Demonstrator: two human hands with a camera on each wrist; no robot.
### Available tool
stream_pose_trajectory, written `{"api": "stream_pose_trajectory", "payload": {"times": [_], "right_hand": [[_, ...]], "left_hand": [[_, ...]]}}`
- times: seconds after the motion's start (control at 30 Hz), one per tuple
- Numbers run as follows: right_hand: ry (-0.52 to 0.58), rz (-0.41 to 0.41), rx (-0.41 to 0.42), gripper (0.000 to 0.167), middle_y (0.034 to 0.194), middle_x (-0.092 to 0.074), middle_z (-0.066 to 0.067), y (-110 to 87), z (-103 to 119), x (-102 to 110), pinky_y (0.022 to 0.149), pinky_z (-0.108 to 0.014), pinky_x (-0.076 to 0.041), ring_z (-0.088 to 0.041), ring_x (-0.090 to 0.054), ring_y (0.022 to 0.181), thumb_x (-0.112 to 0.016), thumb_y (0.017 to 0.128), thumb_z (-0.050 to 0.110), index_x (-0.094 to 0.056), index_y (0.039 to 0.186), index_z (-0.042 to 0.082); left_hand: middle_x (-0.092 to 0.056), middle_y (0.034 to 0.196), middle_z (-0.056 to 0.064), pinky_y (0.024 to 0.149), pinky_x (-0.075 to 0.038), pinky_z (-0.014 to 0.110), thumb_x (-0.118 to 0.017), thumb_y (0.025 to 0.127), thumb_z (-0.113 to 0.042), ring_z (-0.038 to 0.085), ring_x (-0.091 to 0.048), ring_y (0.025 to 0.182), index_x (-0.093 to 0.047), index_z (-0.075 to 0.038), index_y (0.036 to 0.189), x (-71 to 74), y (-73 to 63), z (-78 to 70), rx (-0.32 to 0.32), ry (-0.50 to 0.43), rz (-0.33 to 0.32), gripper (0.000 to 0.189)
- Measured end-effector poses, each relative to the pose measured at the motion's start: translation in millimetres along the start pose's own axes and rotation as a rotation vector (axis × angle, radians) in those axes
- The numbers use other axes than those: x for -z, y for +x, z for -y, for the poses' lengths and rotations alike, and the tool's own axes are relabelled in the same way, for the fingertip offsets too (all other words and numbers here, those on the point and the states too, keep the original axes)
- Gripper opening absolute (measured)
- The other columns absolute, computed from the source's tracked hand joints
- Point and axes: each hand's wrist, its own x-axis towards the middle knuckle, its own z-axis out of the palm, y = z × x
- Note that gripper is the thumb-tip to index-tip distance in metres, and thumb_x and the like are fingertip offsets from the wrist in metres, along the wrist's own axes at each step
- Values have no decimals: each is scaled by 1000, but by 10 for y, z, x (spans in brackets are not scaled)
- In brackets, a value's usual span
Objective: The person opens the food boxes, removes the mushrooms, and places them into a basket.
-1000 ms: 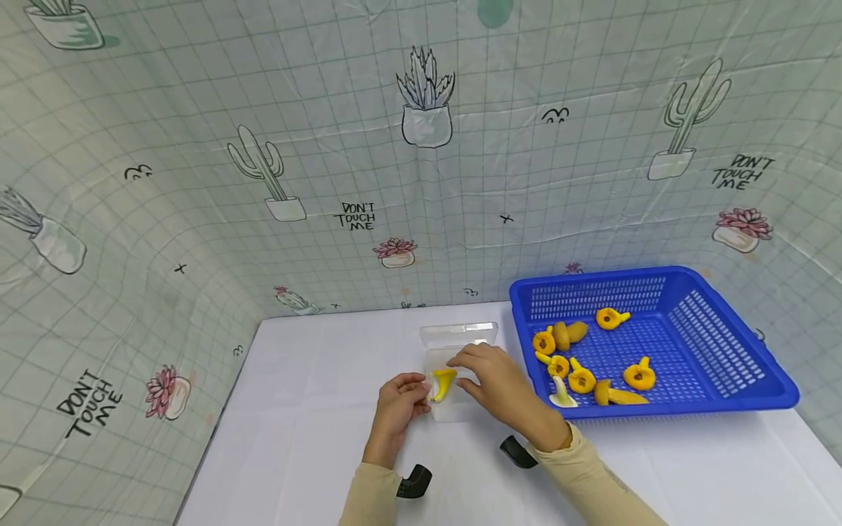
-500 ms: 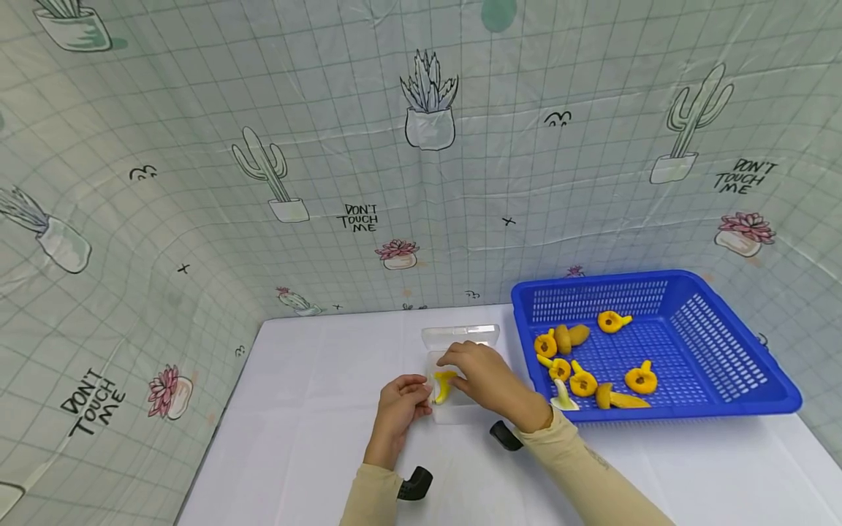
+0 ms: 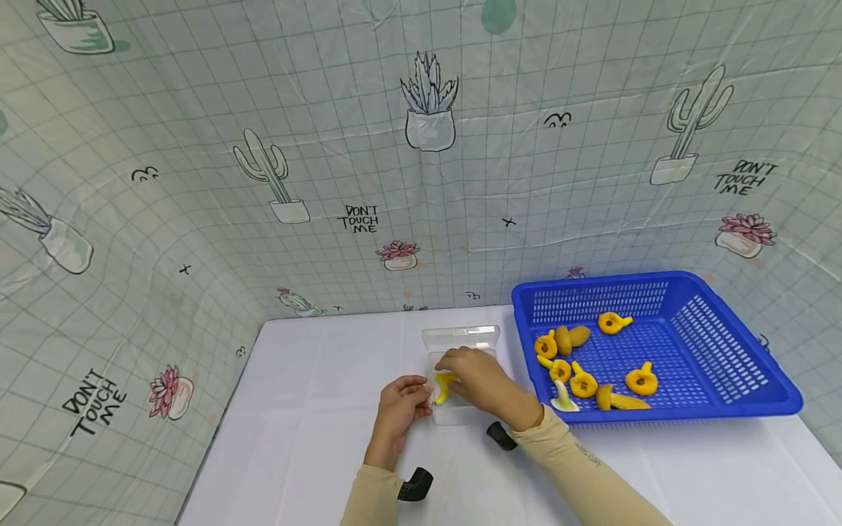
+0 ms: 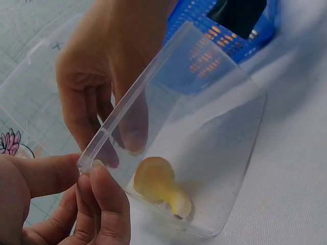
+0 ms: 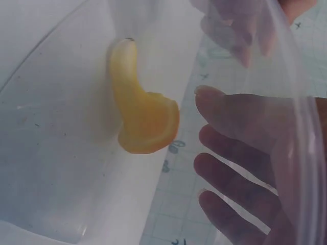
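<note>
A clear plastic box [image 3: 457, 416] stands on the table with its lid [image 3: 460, 336] swung back. Inside it, against the left side, lies a yellow mushroom [image 4: 156, 181] with a flared cap and a curved, paler stem. My left hand [image 3: 400, 402] pinches the box's left rim between thumb and fingers. Over the box's opening hovers my right hand [image 3: 483, 380], covering part of the mushroom in the head view. In the right wrist view its loosely extended fingers [image 5: 235, 178] point toward the mushroom, with a gap between them and the cap [image 5: 150, 125].
To the right sits a blue perforated basket [image 3: 766, 365] holding several yellow and brownish mushrooms [image 3: 641, 378] and a whitish one [image 3: 563, 397]. A cloth printed with cacti [image 3: 395, 183] hangs behind the white table [image 3: 316, 394]. Black wrist mounts [image 3: 416, 484] jut from both sleeves.
My right hand has shifted left over the box, now overlapping the mushroom's cap in the head view. The left hand keeps its hold on the rim. The basket's contents have not changed.
</note>
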Motion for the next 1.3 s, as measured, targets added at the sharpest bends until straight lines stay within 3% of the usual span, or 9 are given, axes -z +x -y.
{"api": "stream_pose_trajectory", "payload": {"times": [0.27,0.53,0.7,0.93,1.07,1.3], "right_hand": [[-28,68,-38,28,108,-77,-9,33,7,-61,85,-44,-61,-29,-73,99,-87,83,-1,-79,109,3],[-89,80,-30,17,84,-73,-5,58,27,-64,68,-38,-57,-24,-69,78,-87,80,-5,-79,92,4],[-94,27,-44,19,74,-71,-3,56,35,-71,61,-39,-53,-23,-68,70,-82,77,-8,-74,79,9],[-157,-46,-59,16,81,-75,-2,11,39,-91,63,-40,-57,-24,-69,73,-86,80,-3,-78,84,11],[-164,-143,-57,17,82,-73,1,-46,24,-69,65,-35,-55,-21,-65,75,-87,80,-1,-79,86,13],[-84,-308,-32,20,88,-75,1,-186,20,36,73,-34,-55,-20,-65,83,-89,80,-1,-80,91,12]], "left_hand": [[-61,83,-3,60,-55,19,-67,97,4,9,-57,68,-61,12,120,0,7,7,9,8,-9,25],[-62,83,-3,60,-55,19,-67,97,5,10,-58,68,-60,14,120,1,6,1,13,8,-12,26],[-62,82,-3,59,-55,19,-67,96,6,9,-57,67,-61,12,118,-10,0,0,8,1,-15,24],[-63,83,-2,59,-55,18,-65,95,8,8,-57,66,-61,14,117,-16,-5,6,-7,-4,-9,23],[-63,83,-2,60,-55,18,-66,95,7,8,-57,67,-62,12,117,-20,-6,9,-2,-7,-10,23],[-63,82,-3,60,-54,18,-65,96,8,8,-57,67,-61,14,118,-13,-1,2,-11,-6,-10,23]]}}
